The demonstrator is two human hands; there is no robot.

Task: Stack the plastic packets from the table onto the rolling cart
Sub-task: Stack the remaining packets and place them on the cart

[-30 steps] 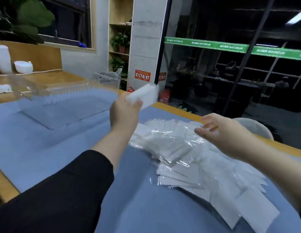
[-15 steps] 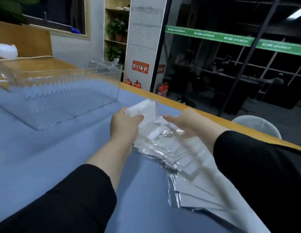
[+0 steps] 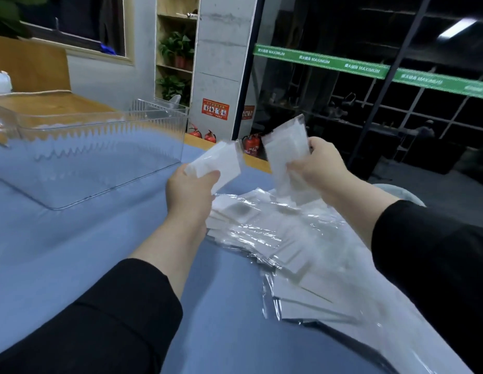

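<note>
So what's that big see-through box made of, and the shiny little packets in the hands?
The box looks like clear hard plastic, glossy: the blue table shows straight through its stiff walls. The packets, one in the left hand and one in the right hand, seem thin shiny plastic film that crinkles and glints, with something flat and white inside, maybe paper or cloth.

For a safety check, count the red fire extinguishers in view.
3. Two fire extinguishers stand side by side at the grey pillar's foot; a third stands right of them, behind the held packets. More may be hidden.

Dim indoor light, ceiling strip [image 3: 455, 27] top right; glare on packets [image 3: 264, 233], motion blur, wide-angle bending at edges.
</note>
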